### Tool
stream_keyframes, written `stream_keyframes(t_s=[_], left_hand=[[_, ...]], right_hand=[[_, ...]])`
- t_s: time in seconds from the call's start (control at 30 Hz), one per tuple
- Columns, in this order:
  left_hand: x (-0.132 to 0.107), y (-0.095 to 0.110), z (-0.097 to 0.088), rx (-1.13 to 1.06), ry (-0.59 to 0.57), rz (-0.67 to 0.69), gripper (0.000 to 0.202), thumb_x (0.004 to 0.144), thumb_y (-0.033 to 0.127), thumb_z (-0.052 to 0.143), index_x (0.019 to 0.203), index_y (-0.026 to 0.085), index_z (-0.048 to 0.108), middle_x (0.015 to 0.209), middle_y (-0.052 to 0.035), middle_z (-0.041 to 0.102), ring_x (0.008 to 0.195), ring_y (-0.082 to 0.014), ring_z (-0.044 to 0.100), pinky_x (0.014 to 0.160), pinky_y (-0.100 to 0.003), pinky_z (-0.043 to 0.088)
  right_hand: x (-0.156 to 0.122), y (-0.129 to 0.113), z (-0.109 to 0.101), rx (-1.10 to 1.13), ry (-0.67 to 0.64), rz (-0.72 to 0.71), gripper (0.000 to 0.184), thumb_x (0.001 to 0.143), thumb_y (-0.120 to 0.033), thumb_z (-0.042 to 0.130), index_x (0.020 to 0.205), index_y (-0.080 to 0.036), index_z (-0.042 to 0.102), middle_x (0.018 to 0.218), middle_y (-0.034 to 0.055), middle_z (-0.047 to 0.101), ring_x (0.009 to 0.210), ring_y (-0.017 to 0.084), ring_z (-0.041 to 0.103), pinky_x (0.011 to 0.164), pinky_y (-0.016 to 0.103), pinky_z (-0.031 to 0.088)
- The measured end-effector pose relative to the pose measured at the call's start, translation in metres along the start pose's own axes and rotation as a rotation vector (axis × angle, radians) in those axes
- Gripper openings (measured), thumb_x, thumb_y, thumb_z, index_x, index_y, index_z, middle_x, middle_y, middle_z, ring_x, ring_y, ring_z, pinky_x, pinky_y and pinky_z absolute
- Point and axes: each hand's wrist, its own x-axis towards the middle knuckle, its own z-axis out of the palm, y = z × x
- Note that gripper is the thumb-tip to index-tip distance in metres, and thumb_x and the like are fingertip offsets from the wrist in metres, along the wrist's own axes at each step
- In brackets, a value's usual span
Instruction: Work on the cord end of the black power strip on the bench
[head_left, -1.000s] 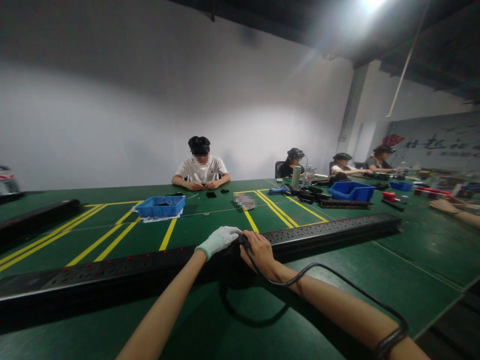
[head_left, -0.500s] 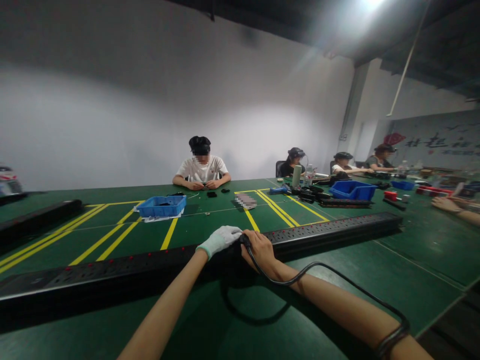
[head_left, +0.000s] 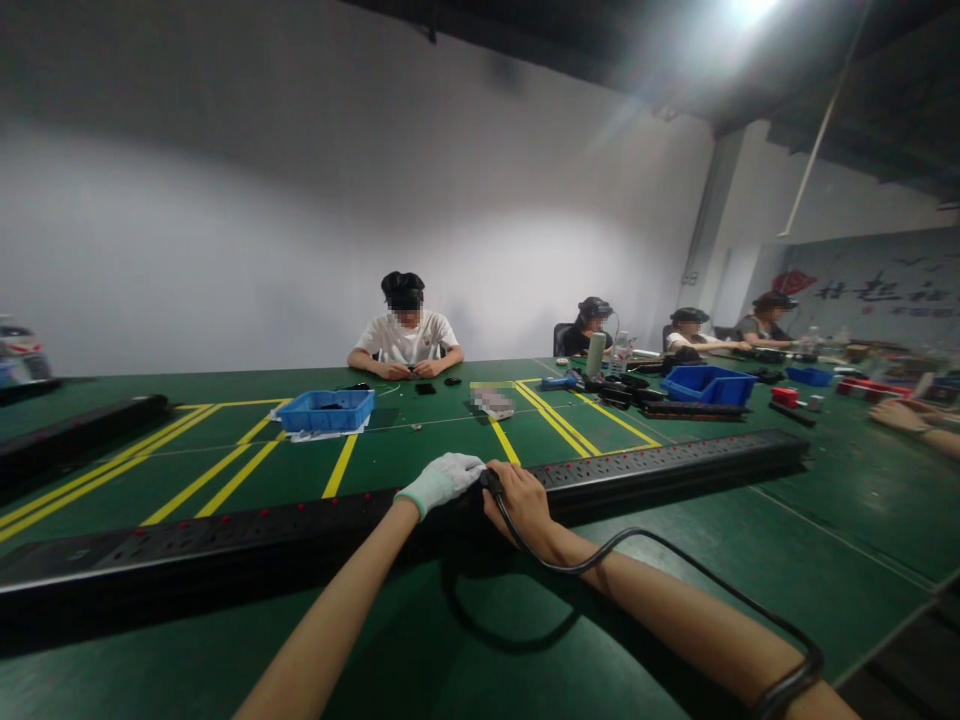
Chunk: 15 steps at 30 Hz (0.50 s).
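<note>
Head view: a long black power strip point(head_left: 225, 535) lies across the green bench point(head_left: 787, 560) from near left to far right, and both hands meet at its middle. The gloved left hand point(head_left: 442, 478) lies over the top of the strip. Its fingers curve down the far side, but I cannot tell whether the grip clasps the strip or only presses on it. The bare right hand point(head_left: 521, 500) has its grip pinched on a black plug point(head_left: 489, 480), which sits at the strip's top face, touching the glove. The plug's cable point(head_left: 637, 540) runs back along the right forearm and loops about it near the lower right edge.

To my eye the work here is at the socket. It goes best with the left hand bearing down so the strip cannot lift or slide. The right grip belongs on the plug body, not on the cable, and should move the plug square to the socket face. The loop on the forearm wants slack, since a taut cable would tilt the plug.

Far behind, a blue tray point(head_left: 326, 410) sits between yellow lines, and a co-worker point(head_left: 405, 335) sits beyond it.
</note>
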Motion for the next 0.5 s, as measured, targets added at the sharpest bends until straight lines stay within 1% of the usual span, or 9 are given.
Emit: stream_keyframes(t_s=[0.13, 0.3, 0.4, 0.5], left_hand=[[-0.0013, 0.001, 0.0006, 0.055, 0.002, 0.022, 0.03, 0.092, 0.026, 0.034, 0.103, 0.017, 0.061, 0.106, -0.0084, 0.063, 0.098, -0.0178, 0.058, 0.089, -0.026, 0.04], [-0.0035, 0.003, 0.0001, 0.123, 0.0, 0.033, 0.033, 0.093, 0.023, 0.031, 0.106, 0.016, 0.06, 0.107, -0.0095, 0.063, 0.1, -0.0185, 0.057, 0.091, -0.028, 0.041], [-0.0053, 0.0042, -0.001, 0.166, 0.002, 0.016, 0.032, 0.092, 0.021, 0.032, 0.11, 0.016, 0.058, 0.112, -0.0097, 0.062, 0.104, -0.0185, 0.056, 0.093, -0.03, 0.04], [-0.0072, 0.0074, -0.0039, 0.208, -0.004, -0.032, 0.031, 0.092, 0.022, 0.035, 0.112, 0.018, 0.058, 0.115, -0.0092, 0.061, 0.104, -0.0183, 0.056, 0.092, -0.03, 0.041]], right_hand=[[-0.0001, -0.0003, -0.001, 0.008, -0.007, 0.001, 0.028, 0.082, -0.024, 0.051, 0.109, -0.019, 0.049, 0.098, 0.0074, 0.06, 0.088, 0.02, 0.057, 0.08, 0.031, 0.043], [0.0008, -0.0007, -0.0019, 0.016, -0.028, 0.012, 0.025, 0.083, -0.024, 0.049, 0.108, -0.019, 0.05, 0.097, 0.0075, 0.061, 0.089, 0.02, 0.057, 0.08, 0.031, 0.043], [0.0031, 0.0009, -0.0031, 0.061, -0.073, 0.026, 0.024, 0.087, -0.026, 0.047, 0.109, -0.019, 0.049, 0.102, 0.0075, 0.061, 0.093, 0.02, 0.057, 0.083, 0.032, 0.042], [0.0075, 0.0044, -0.0063, 0.124, -0.136, 0.062, 0.022, 0.091, -0.031, 0.044, 0.11, -0.021, 0.049, 0.107, 0.0063, 0.061, 0.097, 0.019, 0.057, 0.086, 0.032, 0.042]])
